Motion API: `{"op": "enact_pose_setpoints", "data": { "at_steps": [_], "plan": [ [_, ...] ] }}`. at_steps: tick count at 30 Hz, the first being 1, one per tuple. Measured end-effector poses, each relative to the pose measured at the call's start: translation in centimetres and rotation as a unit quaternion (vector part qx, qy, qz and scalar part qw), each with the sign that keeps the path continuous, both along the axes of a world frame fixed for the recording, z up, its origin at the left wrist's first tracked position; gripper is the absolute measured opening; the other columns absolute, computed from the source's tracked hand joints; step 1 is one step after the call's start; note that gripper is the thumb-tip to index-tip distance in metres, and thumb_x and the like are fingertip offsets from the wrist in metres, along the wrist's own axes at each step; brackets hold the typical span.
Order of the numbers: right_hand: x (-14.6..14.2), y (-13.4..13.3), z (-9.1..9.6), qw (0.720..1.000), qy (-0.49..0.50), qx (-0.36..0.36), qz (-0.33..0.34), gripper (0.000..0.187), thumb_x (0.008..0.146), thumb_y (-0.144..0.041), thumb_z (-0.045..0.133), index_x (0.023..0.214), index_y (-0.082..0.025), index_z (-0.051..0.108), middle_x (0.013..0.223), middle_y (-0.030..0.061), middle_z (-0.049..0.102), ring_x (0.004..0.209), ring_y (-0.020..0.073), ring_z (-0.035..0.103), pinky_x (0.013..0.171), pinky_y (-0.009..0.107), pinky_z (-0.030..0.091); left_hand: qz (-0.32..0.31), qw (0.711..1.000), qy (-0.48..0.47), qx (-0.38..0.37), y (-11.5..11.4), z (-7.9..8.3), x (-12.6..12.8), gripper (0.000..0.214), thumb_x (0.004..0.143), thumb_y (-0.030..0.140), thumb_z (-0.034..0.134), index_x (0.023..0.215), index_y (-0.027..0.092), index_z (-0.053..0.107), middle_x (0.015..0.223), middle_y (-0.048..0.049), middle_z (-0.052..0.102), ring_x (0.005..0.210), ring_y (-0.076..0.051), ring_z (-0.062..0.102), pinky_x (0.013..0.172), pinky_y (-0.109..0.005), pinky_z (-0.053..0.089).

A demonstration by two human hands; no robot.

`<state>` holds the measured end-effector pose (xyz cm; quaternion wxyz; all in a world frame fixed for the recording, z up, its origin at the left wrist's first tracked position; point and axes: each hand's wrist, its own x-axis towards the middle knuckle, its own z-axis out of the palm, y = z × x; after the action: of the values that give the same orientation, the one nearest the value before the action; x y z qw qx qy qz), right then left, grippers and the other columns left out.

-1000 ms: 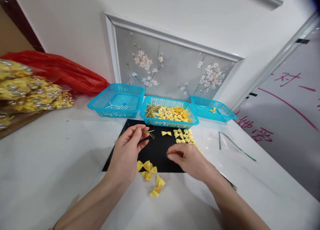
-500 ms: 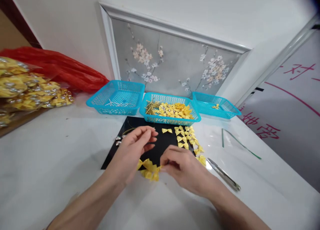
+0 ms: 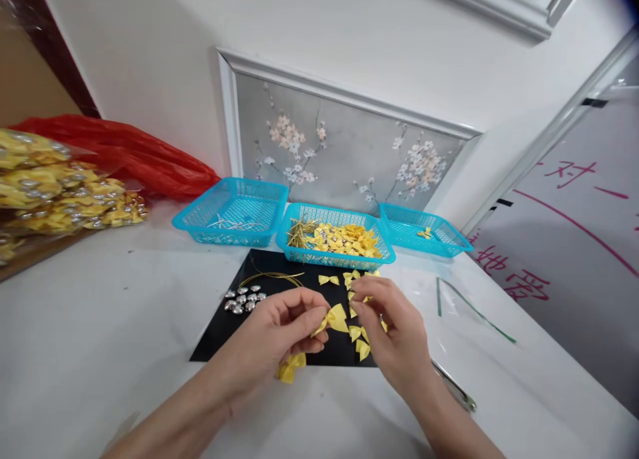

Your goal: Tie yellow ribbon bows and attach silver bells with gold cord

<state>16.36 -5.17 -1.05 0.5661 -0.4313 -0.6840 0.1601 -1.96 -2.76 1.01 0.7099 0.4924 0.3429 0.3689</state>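
Observation:
My left hand (image 3: pixel 294 322) pinches a yellow ribbon bow (image 3: pixel 335 318) between thumb and forefinger, above a black mat (image 3: pixel 224 342). Close by on the right, my right hand (image 3: pixel 392 319) is half curled, its thumb and fingertips a little apart, and nothing shows between them. Rows of small yellow bows (image 3: pixel 362 350) lie on the mat, partly hidden behind the right hand. Beneath my left hand, another yellow bow (image 3: pixel 291 368) sits at the mat's front edge. Silvery beads (image 3: pixel 242 299) cluster on the mat's left, with thin gold wires (image 3: pixel 274 275) behind them.
A blue basket (image 3: pixel 339 259) at the back holds yellow bows and gold ties. Blue baskets flank it on the left (image 3: pixel 229 236) and right (image 3: pixel 424 247). Tweezers (image 3: pixel 456 389) and a green strip (image 3: pixel 479 312) lie rightward. Bagged yellow bows (image 3: pixel 64 186) fill the left side.
A yellow bow is now in my left hand's pinch. My right hand has moved up and right from the front bows. The beads have come into fuller view, and the camera has tilted up.

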Motion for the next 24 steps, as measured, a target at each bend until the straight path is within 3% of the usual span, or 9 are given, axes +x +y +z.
{"op": "enact_pose_setpoints", "data": {
  "at_steps": [1,3,5,9,15,19,24],
  "plan": [
    [-0.1,0.1,0.2,0.995,0.051,-0.077,0.024,0.011,0.091,-0.025,0.051,0.098,-0.023,0.06,0.092,0.0067,0.063,0.078,0.0175,0.062,0.064,0.03,0.053,0.017,0.999,0.021,0.024,0.0,-0.1,0.0,0.015,0.08,0.035,0.068,0.078,0.02,0.067,0.07,0.002,0.058,0.062,-0.01,0.057,0.059,-0.019,0.048],
    [-0.3,0.2,0.7,0.969,0.121,-0.2,0.085,0.023,0.092,-0.039,0.048,0.092,-0.019,0.059,0.083,0.0046,0.062,0.063,0.0134,0.059,0.055,0.026,0.05,0.058,0.994,0.059,0.077,0.1,-0.1,0.2,0.014,0.078,0.035,0.069,0.08,0.022,0.068,0.068,0.0018,0.059,0.061,-0.012,0.057,0.059,-0.022,0.049],
    [-0.5,0.2,1.0,0.949,0.137,-0.257,0.123,0.03,0.089,-0.045,0.051,0.086,-0.017,0.06,0.074,0.0018,0.059,0.056,0.0104,0.055,0.053,0.023,0.047,0.089,0.984,0.088,0.129,0.1,-0.1,0.4,0.012,0.075,0.034,0.071,0.081,0.023,0.068,0.066,0.0018,0.06,0.06,-0.013,0.056,0.057,-0.024,0.048],
    [-0.9,0.0,0.9,0.944,0.129,-0.275,0.128,0.023,0.079,-0.038,0.067,0.079,-0.017,0.059,0.06,-0.0039,0.053,0.053,0.0082,0.05,0.05,0.019,0.04,0.083,0.977,0.102,0.167,0.0,-0.1,0.5,0.01,0.076,0.034,0.069,0.081,0.024,0.068,0.064,0.0018,0.062,0.06,-0.014,0.058,0.055,-0.023,0.048],
    [-0.8,-0.3,1.1,0.94,0.148,-0.281,0.128,0.027,0.081,-0.043,0.063,0.075,-0.016,0.059,0.059,-0.0026,0.056,0.05,0.0084,0.051,0.047,0.02,0.04,0.079,0.984,0.072,0.145,0.1,-0.1,0.1,0.02,0.084,0.042,0.059,0.088,0.025,0.069,0.077,-0.0005,0.064,0.07,-0.016,0.063,0.069,-0.03,0.055],
    [-0.8,-0.2,1.0,0.943,0.142,-0.279,0.115,0.03,0.081,-0.045,0.063,0.074,-0.017,0.057,0.06,-0.0022,0.055,0.05,0.0088,0.05,0.047,0.02,0.04,0.07,0.981,0.099,0.153,0.1,0.1,0.1,0.014,0.076,0.033,0.071,0.088,0.025,0.07,0.073,-0.0006,0.066,0.07,-0.017,0.063,0.065,-0.028,0.054],
    [-1.2,-0.1,0.5,0.935,0.173,-0.289,0.111,0.033,0.082,-0.046,0.062,0.07,-0.017,0.052,0.058,-0.0033,0.054,0.049,0.0078,0.048,0.047,0.02,0.039,0.066,0.978,0.117,0.159,0.3,-0.1,0.3,0.01,0.073,0.029,0.072,0.082,0.025,0.07,0.065,0.0011,0.064,0.061,-0.015,0.059,0.057,-0.025,0.05]
  ]
}}
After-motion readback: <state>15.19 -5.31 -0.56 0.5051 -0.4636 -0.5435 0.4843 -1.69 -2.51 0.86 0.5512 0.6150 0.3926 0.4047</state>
